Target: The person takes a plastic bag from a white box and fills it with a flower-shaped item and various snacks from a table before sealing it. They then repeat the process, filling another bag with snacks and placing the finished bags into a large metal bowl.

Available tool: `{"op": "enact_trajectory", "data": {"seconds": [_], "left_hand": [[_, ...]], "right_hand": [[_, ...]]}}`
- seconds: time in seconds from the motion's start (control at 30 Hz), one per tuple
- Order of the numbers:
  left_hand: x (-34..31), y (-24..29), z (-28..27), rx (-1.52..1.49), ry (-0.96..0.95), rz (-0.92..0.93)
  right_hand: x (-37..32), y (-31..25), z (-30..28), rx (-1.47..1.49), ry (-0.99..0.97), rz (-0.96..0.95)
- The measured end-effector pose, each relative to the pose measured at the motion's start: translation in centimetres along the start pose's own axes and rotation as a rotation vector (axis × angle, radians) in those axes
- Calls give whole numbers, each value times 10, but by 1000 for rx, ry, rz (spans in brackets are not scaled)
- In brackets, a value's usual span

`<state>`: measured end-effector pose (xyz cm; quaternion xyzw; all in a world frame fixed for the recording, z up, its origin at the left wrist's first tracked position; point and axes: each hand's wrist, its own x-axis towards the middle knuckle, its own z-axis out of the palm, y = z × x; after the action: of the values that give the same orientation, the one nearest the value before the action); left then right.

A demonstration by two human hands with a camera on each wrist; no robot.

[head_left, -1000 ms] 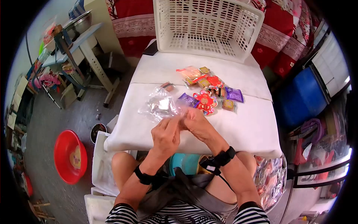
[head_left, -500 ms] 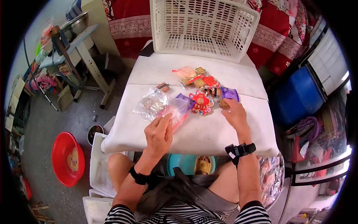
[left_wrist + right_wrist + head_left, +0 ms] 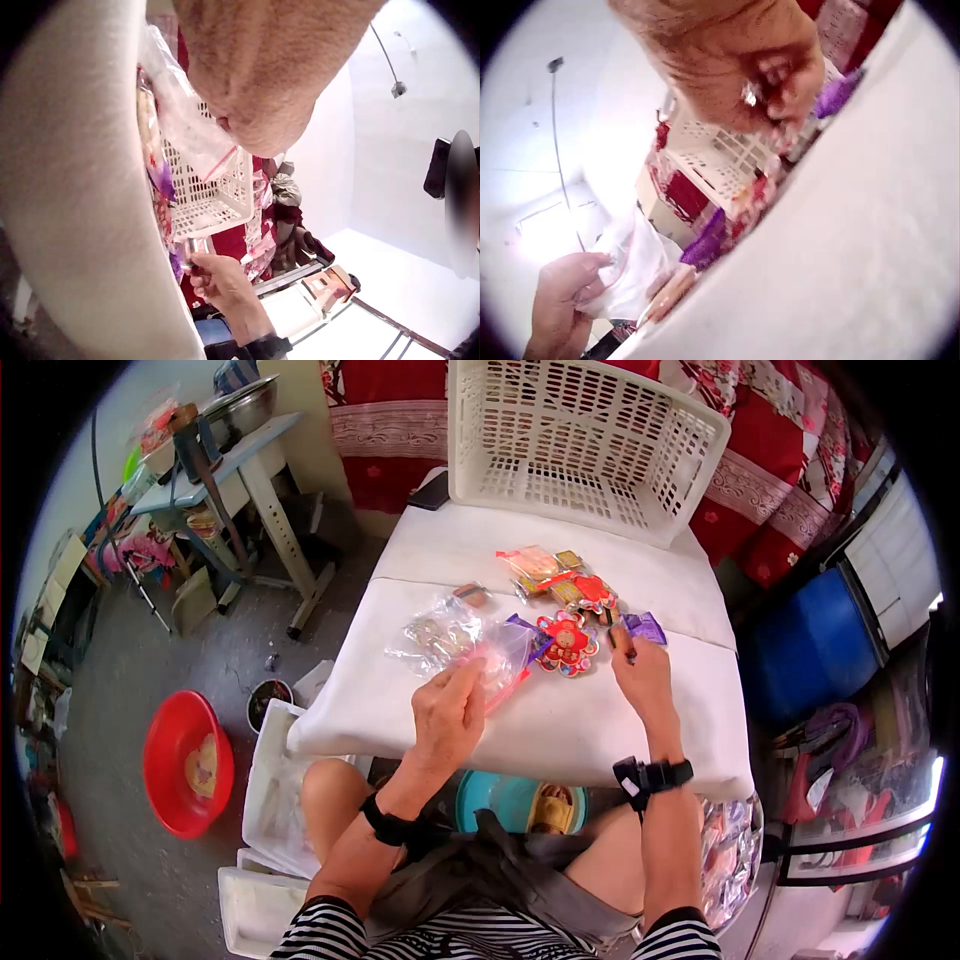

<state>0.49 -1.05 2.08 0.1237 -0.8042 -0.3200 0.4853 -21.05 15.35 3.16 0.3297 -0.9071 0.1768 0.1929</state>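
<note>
A clear plastic bag with a red edge (image 3: 512, 662) is pinched by its rim in my left hand (image 3: 447, 712), low over the front of the table. To its left lie more crumpled clear bags (image 3: 432, 637). My right hand (image 3: 645, 678) curls round a small wrapped snack (image 3: 751, 94), mostly hidden by the fingers, at the right side of the pile. Near that hand are a purple packet (image 3: 645, 627) and a red flower-shaped piece (image 3: 568, 644). Another red flower piece (image 3: 598, 594) and a pink-orange packet (image 3: 531, 563) lie farther back.
A white plastic basket (image 3: 577, 512) stands on its side at the back of the white-covered table (image 3: 400, 705), with a dark phone (image 3: 430, 491) beside it. A turquoise basin (image 3: 483, 801) is below the front edge. A red basin (image 3: 168, 800) sits on the floor.
My right hand left the bag's rim, moved right to the pile and took hold of a small wrapped snack there. The left hand stayed on the bag.
</note>
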Motion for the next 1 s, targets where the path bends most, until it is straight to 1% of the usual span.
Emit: {"op": "enact_trajectory", "data": {"seconds": [0.07, 0.1, 0.17, 0.2, 0.27, 0.3, 0.37, 0.4, 0.43, 0.5, 0.53, 0.6, 0.67, 0.73, 0.8, 0.83, 0.9, 0.93, 0.97, 1.0], "left_hand": [[0, -3, 2, -7, 72, 88], [0, -3, 2, -6, 82, 81], [-2, -2, 2, 20, 6, 54], [-2, 0, 2, 22, 7, 51], [-1, 5, 3, 64, -11, 74], [-1, 6, 2, 64, -13, 75], [-1, 7, 3, 101, -35, 126], [0, 7, 3, 99, -36, 127], [0, 7, 2, 113, -19, 123], [2, 6, -1, 120, -12, 127], [3, 5, -4, 111, -4, 132], [1, 1, -1, 90, 25, 138], [1, 0, -4, 99, 3, 123], [2, 2, -6, 112, -9, 104], [4, 6, -9, 116, -44, 32], [3, 6, -7, 117, -39, 32], [2, 4, -4, 73, 11, 55], [3, 4, -3, 75, 11, 61], [3, 5, -3, 73, 6, 63], [3, 5, -2, 72, 1, 64]], "right_hand": [[-11, -32, -45, 759, -473, 233], [-17, -45, -55, 753, -480, 225], [-28, -68, -64, 1106, -801, 263], [-29, -76, -61, 1107, -804, 262], [-27, -90, -53, 1104, -930, 231], [-25, -96, -47, 1106, -928, 233], [-18, -109, -34, 1058, -908, 127], [-16, -121, -31, 1056, -800, 21], [-14, -125, -23, 1056, -799, 23], [-11, -133, -13, 1058, -936, -34], [-13, -134, -12, 1312, -989, -55], [-15, -130, -8, 1346, -1008, -57], [-13, -126, -12, 1379, -1033, -66], [1, -111, -31, 1127, -1003, 58], [21, -84, -29, 904, -879, 68], [28, -76, -19, 919, -667, 131], [44, -64, 0, 729, -249, 95], [48, -58, 17, 732, -244, 94], [52, -50, 37, 483, -50, -57], [54, -50, 43, 228, 140, -201]]}}
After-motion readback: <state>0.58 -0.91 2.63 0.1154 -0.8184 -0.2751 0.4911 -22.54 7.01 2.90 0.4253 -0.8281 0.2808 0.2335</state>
